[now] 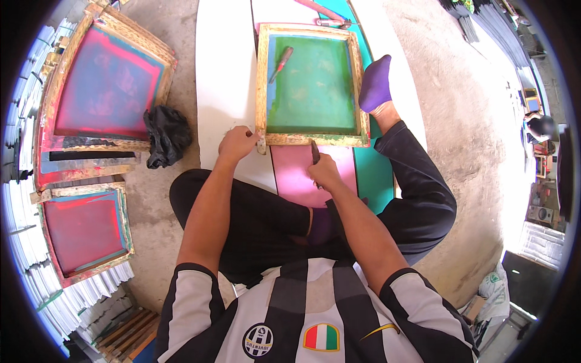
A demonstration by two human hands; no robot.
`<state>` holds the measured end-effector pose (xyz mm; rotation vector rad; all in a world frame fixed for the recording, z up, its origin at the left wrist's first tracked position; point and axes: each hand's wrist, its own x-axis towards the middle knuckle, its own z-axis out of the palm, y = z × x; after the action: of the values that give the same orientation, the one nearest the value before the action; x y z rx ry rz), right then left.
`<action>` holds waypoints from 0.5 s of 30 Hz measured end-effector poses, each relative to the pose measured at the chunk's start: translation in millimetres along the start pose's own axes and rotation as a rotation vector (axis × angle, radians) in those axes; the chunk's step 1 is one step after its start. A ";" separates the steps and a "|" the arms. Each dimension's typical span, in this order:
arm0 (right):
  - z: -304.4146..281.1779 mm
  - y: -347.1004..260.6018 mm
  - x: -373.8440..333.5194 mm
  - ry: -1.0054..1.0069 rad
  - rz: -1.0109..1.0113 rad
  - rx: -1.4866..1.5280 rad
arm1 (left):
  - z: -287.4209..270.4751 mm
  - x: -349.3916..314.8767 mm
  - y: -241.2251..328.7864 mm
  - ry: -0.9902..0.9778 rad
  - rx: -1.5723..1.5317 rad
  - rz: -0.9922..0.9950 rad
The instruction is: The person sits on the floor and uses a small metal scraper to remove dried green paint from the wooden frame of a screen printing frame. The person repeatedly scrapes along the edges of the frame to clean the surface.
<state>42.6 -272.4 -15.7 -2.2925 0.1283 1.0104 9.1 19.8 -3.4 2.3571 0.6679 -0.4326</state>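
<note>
On the striped board point(227, 72), before the black trousers point(260, 212), a wooden frame point(287, 139) with green mesh point(318, 91), presumably for easy reach. Close to its near edge, a slim dark tool point(316, 158), gripped in the right hand point(325, 172) and pointed forward, probably for control. By its near left corner, the left hand point(239, 144), half curled, perhaps for steadying; cannot tell whether gripping the wood or merely touching. Beside the right edge, a purple sock point(375, 85), possibly as a stop. On the mesh, a red-handled tool point(282, 60), seemingly laid within reach.
</note>
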 end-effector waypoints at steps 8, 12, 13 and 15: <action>6.0 2.7 -14.7 -0.232 -0.207 0.356 | -6.1 -29.2 20.8 0.099 -0.150 0.422; 18.9 -13.9 -19.6 -0.283 -0.275 0.303 | 5.7 -42.1 36.9 0.101 -0.051 0.649; 19.0 -20.3 -22.8 -0.306 -0.277 0.296 | 8.8 -43.5 38.9 0.101 -0.010 0.675; 19.7 -31.0 -28.1 -0.334 -0.279 0.282 | 11.6 -41.5 35.6 0.124 0.094 0.715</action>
<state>20.4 -240.5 9.3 -1.8025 -0.1725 1.1293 -6.4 -26.1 24.6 2.5251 -0.1716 0.0027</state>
